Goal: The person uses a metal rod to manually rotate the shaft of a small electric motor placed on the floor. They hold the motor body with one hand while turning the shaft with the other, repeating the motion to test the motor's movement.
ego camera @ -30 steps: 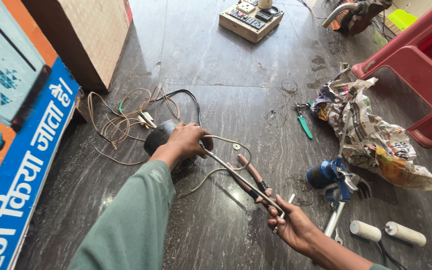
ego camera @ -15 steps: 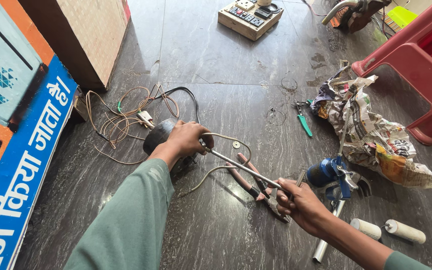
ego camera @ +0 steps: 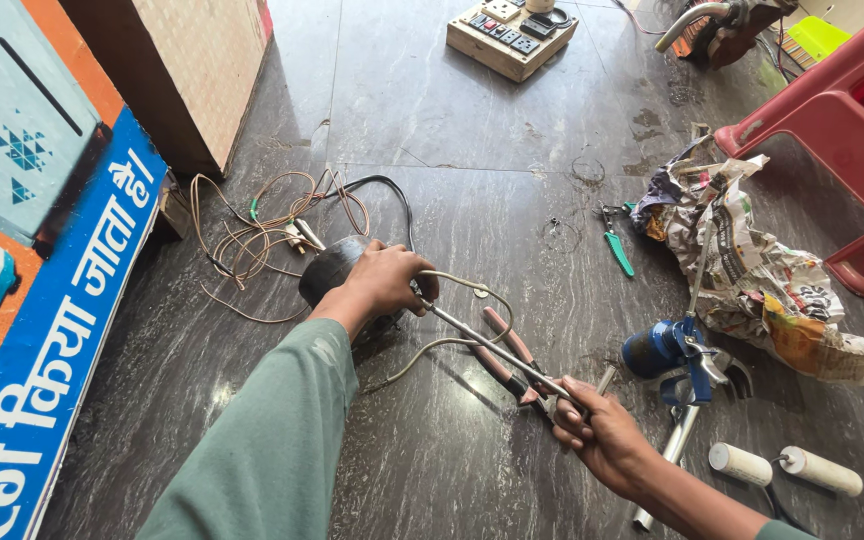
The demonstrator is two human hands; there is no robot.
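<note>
Head view: right hand (ego camera: pixel 592 430) has slid up, gripping the metal rod (ego camera: pixel 482 345) (left hand (ego camera: pixel 384 282) still clamps the motor (ego camera: pixel 327 272)).

Setting: informal repair workshop, floor-level. Evidence: dark stone floor (ego camera: pixel 432 120) strewn with wire coil (ego camera: pixel 262 235), wooden switchboard (ego camera: pixel 512 35), green-handled cutters (ego camera: pixel 614 245), blue motor unit (ego camera: pixel 667 350).

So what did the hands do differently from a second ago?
Very little changed. The right hand slid slightly along the floor, first toward the person, then back, keeping its grip on the long metal rod beside the red-handled pliers. The left hand stayed pressed on the dark round motor. The wire tangle, blue tool and crumpled newspaper lie where they were.
</note>
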